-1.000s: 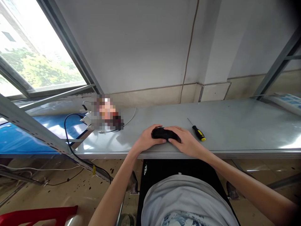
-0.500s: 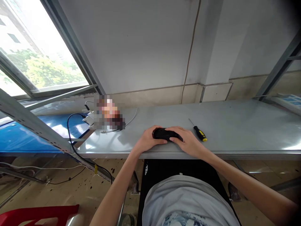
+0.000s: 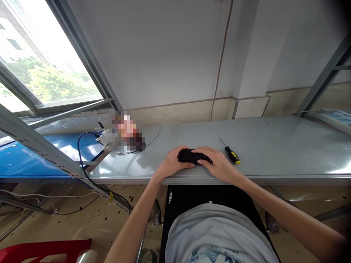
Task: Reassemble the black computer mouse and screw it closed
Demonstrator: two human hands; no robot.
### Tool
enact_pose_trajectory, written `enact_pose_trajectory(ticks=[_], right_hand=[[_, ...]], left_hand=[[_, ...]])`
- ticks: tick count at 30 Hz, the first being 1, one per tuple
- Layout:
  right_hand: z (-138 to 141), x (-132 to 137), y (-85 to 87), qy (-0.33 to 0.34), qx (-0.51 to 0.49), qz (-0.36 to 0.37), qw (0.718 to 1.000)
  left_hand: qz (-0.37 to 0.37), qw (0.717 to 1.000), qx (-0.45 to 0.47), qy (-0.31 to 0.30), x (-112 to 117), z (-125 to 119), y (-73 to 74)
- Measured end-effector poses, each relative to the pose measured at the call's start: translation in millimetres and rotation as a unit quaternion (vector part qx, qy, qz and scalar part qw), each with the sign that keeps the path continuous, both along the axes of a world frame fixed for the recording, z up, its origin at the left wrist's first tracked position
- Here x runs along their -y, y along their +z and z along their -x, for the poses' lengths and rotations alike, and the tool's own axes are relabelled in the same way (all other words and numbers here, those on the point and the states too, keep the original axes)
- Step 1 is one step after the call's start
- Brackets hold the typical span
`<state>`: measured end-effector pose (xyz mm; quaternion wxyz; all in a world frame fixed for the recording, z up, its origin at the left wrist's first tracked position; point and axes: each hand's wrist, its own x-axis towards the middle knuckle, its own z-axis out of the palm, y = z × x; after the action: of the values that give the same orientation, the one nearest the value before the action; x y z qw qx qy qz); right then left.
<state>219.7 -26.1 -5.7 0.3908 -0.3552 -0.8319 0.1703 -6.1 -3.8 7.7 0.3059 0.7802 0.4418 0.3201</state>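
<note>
A small black rounded plastic device [image 3: 193,156] rests near the front edge of the grey metal worktop [image 3: 274,146], grasped between the left hand [image 3: 172,163] and right hand [image 3: 216,162]. It looks light, rigid and smooth, so gripping its sides seems safest.

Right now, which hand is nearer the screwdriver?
Right. The right hand rests on the black device, just left of the screwdriver without touching it; the left hand grips the device's far side.
</note>
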Motion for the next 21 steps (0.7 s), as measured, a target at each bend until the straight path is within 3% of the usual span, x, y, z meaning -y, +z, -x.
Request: enact_pose_trajectory(ticks=[21], right_hand=[[0.4, 5.9, 0.5, -0.001, 0.028, 0.01, 1.0]], left_hand=[[0.004, 1.0, -0.022, 0.004, 3.4, -1.0, 4.9]])
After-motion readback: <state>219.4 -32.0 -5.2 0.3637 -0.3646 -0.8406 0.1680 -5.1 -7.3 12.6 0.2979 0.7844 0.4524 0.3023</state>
